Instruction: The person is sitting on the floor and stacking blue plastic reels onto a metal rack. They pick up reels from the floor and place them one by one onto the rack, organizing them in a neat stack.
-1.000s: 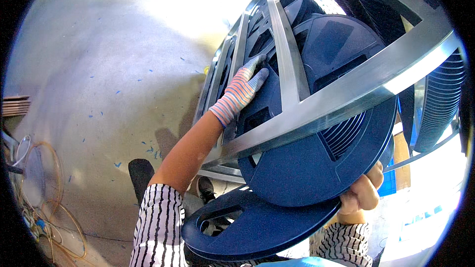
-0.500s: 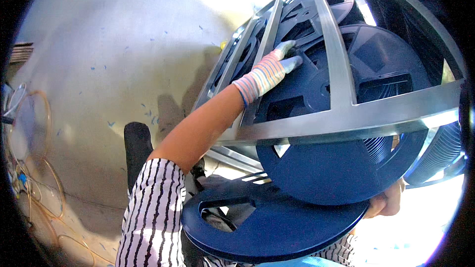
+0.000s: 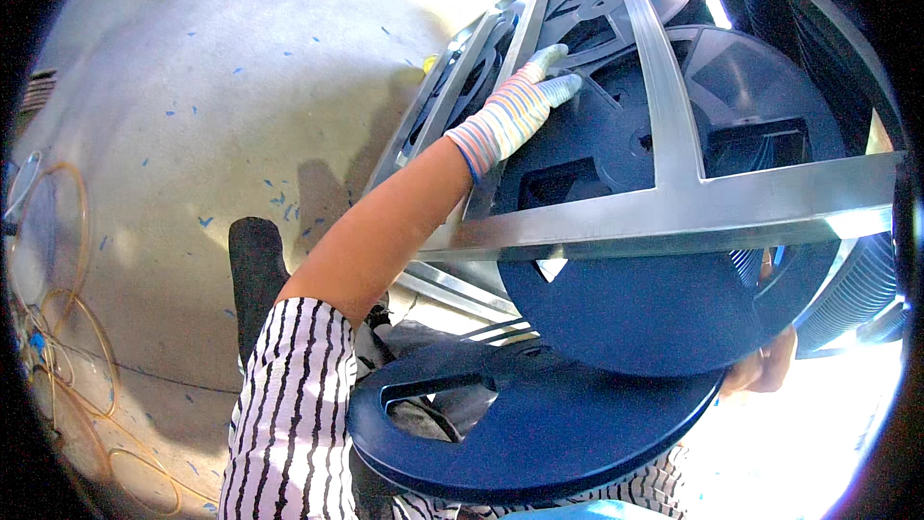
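Observation:
A large dark-blue spool (image 3: 616, 318) stands tilted in a metal frame (image 3: 664, 221), its lower part sticking out below the near bar. My left hand (image 3: 505, 120), in a striped knit glove with light fingertips, grips its upper left rim, thumb on the near face; its other fingers are partly hidden. At the spool's lower right edge, my right hand (image 3: 765, 366) is closed around the rim, with most fingers hidden behind it. Wound ribbed material shows through the spool's window. A second dark-blue spool (image 3: 577, 433) lies nearly flat below, close to my body, overlapped by the first.
More dark spools (image 3: 597, 10) sit behind the frame's bars at the far side. A ribbed coil (image 3: 857, 294) stands at the right. Yellowish hoses (image 3: 82, 231) loop over the floor at far left. Small blue scraps (image 3: 279, 197) lie scattered on the grey floor (image 3: 192, 164).
My left hand has shifted slightly up and away along the spool's rim. The spool and frame sit a little higher in view. Both hands stay at the spool.

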A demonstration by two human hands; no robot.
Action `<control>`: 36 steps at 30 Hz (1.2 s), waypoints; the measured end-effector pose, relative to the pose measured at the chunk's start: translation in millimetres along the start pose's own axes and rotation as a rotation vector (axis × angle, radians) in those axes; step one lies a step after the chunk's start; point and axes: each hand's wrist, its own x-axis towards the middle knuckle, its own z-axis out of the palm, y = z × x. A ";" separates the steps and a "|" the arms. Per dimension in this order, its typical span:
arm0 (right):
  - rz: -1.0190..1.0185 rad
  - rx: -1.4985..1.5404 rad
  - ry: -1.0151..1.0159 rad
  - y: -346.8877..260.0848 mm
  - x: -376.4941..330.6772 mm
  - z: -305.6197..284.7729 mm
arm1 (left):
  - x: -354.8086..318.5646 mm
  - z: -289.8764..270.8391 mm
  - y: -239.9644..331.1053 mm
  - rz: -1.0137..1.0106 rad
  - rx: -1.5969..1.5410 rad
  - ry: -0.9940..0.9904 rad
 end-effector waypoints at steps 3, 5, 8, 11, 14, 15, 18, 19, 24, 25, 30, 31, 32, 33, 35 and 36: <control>0.061 -0.054 -0.017 3.7 -2.4 -7.8 | 8.2 8.1 -7.8 0.030 0.032 -0.027; 0.114 -0.050 -0.049 13.3 -12.4 -2.3 | 7.1 2.0 -11.4 0.020 0.086 -0.004; 0.058 -0.118 -0.129 11.1 -6.4 4.7 | 8.7 1.0 -11.1 0.016 0.128 0.009; -0.136 -0.246 -0.221 7.3 5.9 7.5 | 11.4 0.8 -11.5 0.031 0.232 0.089; -0.444 -0.283 -0.262 6.4 21.7 8.6 | 0.9 -2.7 6.6 0.122 0.365 0.267; -0.435 -0.234 -0.284 6.4 20.4 5.9 | -3.1 -6.6 4.8 0.204 0.355 0.324; -0.406 -0.190 -0.304 -7.8 12.3 -3.4 | -23.4 -18.0 6.4 0.296 0.280 0.247; -0.393 -0.197 -0.312 -11.0 4.7 -8.5 | -35.0 -19.8 2.1 0.365 0.256 0.159; -0.290 -0.179 -0.509 -16.6 -7.8 -47.4 | -88.3 -43.7 39.0 0.077 0.028 -0.102; -0.296 -0.183 -0.510 -17.7 -8.5 -48.7 | -96.5 -47.2 51.3 0.136 -0.040 -0.061; -0.102 -0.106 -0.534 -13.2 -30.7 -65.4 | -121.6 -46.2 80.0 0.635 0.319 0.079; -0.063 -0.135 -0.565 -13.1 -33.9 -71.4 | -126.8 -33.6 81.6 0.708 0.386 0.101; -0.022 -0.156 -0.588 -13.2 -38.5 -77.7 | -131.6 -22.2 86.1 0.786 0.460 0.122; -0.003 -0.152 -0.589 -9.3 -47.6 -81.6 | -136.4 -14.5 89.1 0.899 0.679 0.061; 0.109 -0.170 -0.684 -14.1 -53.1 -93.4 | -139.1 -0.1 85.6 1.063 1.018 -0.075; 0.148 -0.184 -0.723 -15.2 -56.4 -97.7 | -142.2 11.0 79.8 1.067 1.243 -0.103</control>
